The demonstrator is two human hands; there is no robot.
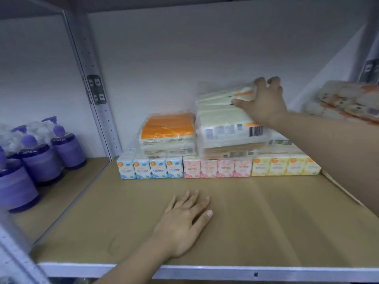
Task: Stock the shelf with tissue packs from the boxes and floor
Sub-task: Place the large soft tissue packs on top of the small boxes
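Observation:
A row of small tissue packs, blue (150, 168), pink (217, 168) and yellow (286, 166), stands at the back of the brown shelf board (256, 222). Plastic-wrapped tissue bundles lie stacked on them: an orange-topped one (167, 130) on the left, a taller cream stack (227, 130) beside it. My right hand (263, 101) grips the top cream tissue pack (223, 96), which sits tilted on that stack. My left hand (184, 222) rests flat on the shelf board, fingers spread, holding nothing.
Purple pump bottles (41, 158) in plastic wrap stand in the neighbouring bay on the left, behind a grey perforated upright (98, 111). More wrapped tissue bundles (348, 103) lie at the far right. The shelf's white front edge (205, 270) runs along the bottom.

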